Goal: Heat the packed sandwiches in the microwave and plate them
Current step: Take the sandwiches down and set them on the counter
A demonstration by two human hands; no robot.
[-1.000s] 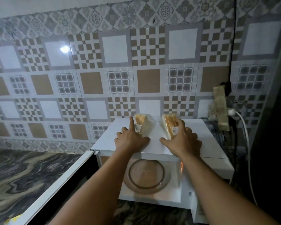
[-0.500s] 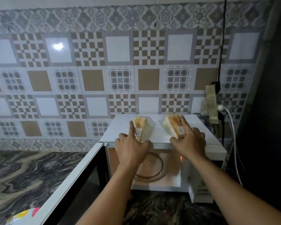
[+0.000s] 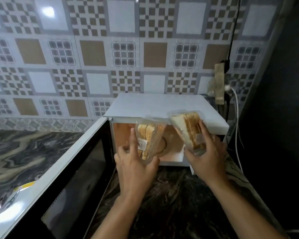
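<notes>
A white microwave [image 3: 162, 104] stands against the tiled wall with its door [image 3: 76, 171] swung wide open to the left. Its lit cavity shows part of a glass turntable [image 3: 164, 147]. My left hand [image 3: 136, 166] holds one packed sandwich [image 3: 148, 138] in clear wrap in front of the cavity opening. My right hand [image 3: 207, 152] holds a second packed sandwich [image 3: 186, 128] tilted, at the upper right corner of the opening. Both packs are in the air, off the microwave's top.
The microwave sits on a dark marbled counter [image 3: 171, 195]. A power strip [image 3: 219, 83] with a white cable hangs on the wall to the right, beside a dark panel [image 3: 280, 118]. A shiny object with yellow and red [image 3: 12, 200] lies at the lower left.
Both hands have lifted the sandwiches off the microwave's top and brought them down in front of the open cavity. The view has tilted down.
</notes>
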